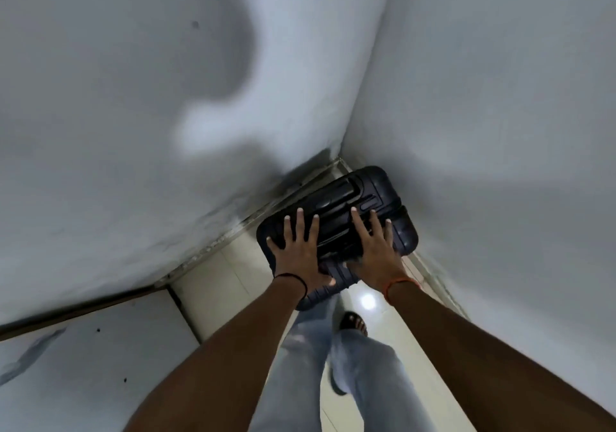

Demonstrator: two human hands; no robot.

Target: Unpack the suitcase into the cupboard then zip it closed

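Both hands, left hand (297, 248) and right hand (375, 248), press spread, straight fingers on the upright black hard-shell suitcase (346, 211), right of centre by the wall corner. It looks closed; unpacking likely needs it laid flat first.

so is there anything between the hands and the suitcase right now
Nothing visible. The left hand and right hand both lie flat with fingers spread directly on top of the black suitcase, which stands upright on the tiled floor in the corner between two white walls.
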